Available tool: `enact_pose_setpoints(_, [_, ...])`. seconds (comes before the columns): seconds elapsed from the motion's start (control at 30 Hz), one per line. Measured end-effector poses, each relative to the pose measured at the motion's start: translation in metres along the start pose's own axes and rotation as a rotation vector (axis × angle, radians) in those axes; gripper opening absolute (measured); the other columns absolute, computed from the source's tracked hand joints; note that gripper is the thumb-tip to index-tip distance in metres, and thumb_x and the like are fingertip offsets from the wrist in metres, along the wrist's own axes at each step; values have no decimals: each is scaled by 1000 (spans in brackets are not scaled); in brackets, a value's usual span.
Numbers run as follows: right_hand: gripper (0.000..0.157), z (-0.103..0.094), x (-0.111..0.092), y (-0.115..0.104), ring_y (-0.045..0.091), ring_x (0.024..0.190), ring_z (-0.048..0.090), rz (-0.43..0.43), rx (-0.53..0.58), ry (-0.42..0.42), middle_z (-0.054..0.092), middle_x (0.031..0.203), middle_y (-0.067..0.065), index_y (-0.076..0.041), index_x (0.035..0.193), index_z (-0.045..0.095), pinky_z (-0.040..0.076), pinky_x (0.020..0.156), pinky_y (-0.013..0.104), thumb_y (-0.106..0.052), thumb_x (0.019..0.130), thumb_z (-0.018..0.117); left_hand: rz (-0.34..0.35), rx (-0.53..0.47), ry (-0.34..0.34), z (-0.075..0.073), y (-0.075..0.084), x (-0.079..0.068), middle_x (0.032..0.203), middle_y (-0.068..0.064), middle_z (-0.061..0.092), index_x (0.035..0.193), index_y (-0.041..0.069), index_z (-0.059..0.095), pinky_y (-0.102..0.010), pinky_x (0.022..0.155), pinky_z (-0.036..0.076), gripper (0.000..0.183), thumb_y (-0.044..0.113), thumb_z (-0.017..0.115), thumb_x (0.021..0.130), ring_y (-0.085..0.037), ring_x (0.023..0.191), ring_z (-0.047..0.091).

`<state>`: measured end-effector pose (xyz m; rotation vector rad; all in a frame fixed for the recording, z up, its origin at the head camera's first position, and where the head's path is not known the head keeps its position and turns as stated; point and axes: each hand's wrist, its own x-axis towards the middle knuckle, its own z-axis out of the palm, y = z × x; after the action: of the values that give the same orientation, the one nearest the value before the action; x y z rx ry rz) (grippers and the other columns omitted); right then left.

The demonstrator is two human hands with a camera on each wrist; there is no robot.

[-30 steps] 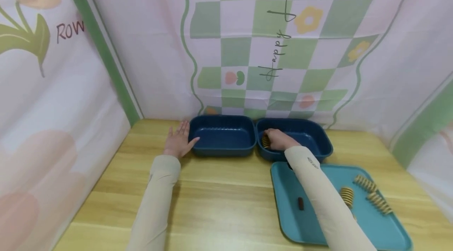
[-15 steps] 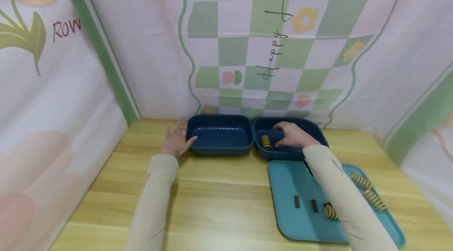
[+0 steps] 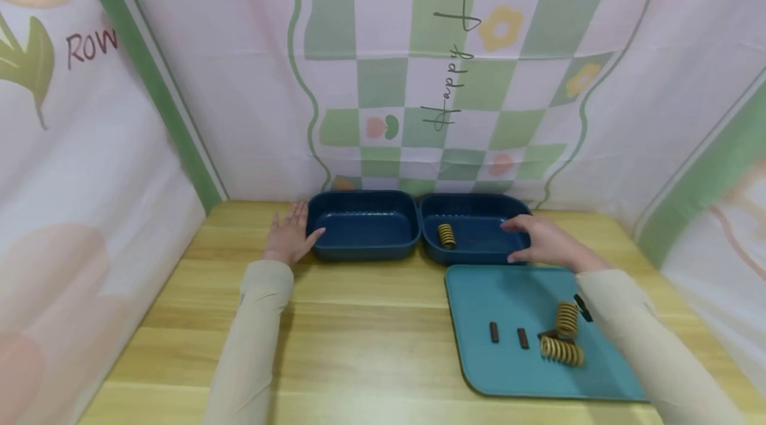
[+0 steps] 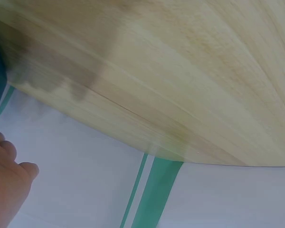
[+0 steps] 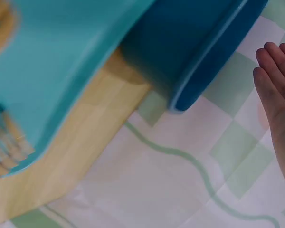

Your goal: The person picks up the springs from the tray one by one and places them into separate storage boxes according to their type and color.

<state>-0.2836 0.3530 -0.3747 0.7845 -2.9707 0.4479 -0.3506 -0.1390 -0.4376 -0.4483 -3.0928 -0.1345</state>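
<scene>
My left hand (image 3: 288,237) rests with straight fingers against the left side of a dark blue bin (image 3: 363,253), its thumb over the rim. Over the right end of a second blue bin (image 3: 479,257), my right hand (image 3: 547,242) hangs with fingers and thumb spread, holding nothing. Inside that bin, near its left end, stands a tan-and-dark striped, coil-like roll (image 3: 446,236). The right wrist view shows the right palm (image 5: 282,107) with nothing in it, beside the bin's outer wall (image 5: 156,57). In the left wrist view only part of the left hand (image 4: 9,175) shows.
A teal tray (image 3: 479,372) lies in front of the right bin. On it are two similar coil-like rolls (image 3: 566,318) and several small dark brown bars (image 3: 494,332); the right forearm covers its right part. A printed cloth (image 3: 383,79) hangs behind the wooden table (image 3: 359,345).
The right hand let go of the coil-like roll inside the right bin, then drew back rightward to the bin's right end. The left hand stayed at the left bin.
</scene>
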Motion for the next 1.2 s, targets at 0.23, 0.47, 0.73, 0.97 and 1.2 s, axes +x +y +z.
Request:
enact_pose_setpoints(0.23, [49,4,-33,0,37,98,60,-6,-8,-14,63,109,19,7,114,60,48,84,51,-12,73,80,-3,-19,7,-2,1,-1,155,-19,15,148,-5,14,-56,112,6,76,52,29,99,-31,143,12])
enact_pose_setpoints(0.47, [49,12,-53,1,37,100,60,38,-13,-24,64,108,16,5,112,62,49,82,51,-17,72,81,-9,-5,-1,-1,0,-1,155,-19,15,149,-4,13,-56,112,5,76,52,28,99,-31,143,12])
enact_pose_setpoints(0.73, [53,17,-78,2,36,97,61,39,-14,19,65,106,16,5,110,62,49,81,51,-17,68,84,-2,-13,-5,0,0,1,155,-19,14,149,-4,13,-55,112,6,77,53,26,99,-30,143,10])
enact_pose_setpoints(0.97, [56,21,-100,5,37,94,61,74,-30,6,65,103,16,7,108,62,50,80,51,-22,66,85,-4,-15,-11,-1,0,0,155,-18,13,149,-4,11,-55,112,6,78,55,24,99,-29,143,8])
enact_pose_setpoints(1.2, [59,32,-117,13,32,85,61,106,-62,2,64,94,13,8,101,61,51,74,48,-25,60,87,-7,-14,-3,2,-1,2,155,-18,14,149,-4,13,-55,112,7,77,54,25,99,-29,143,9])
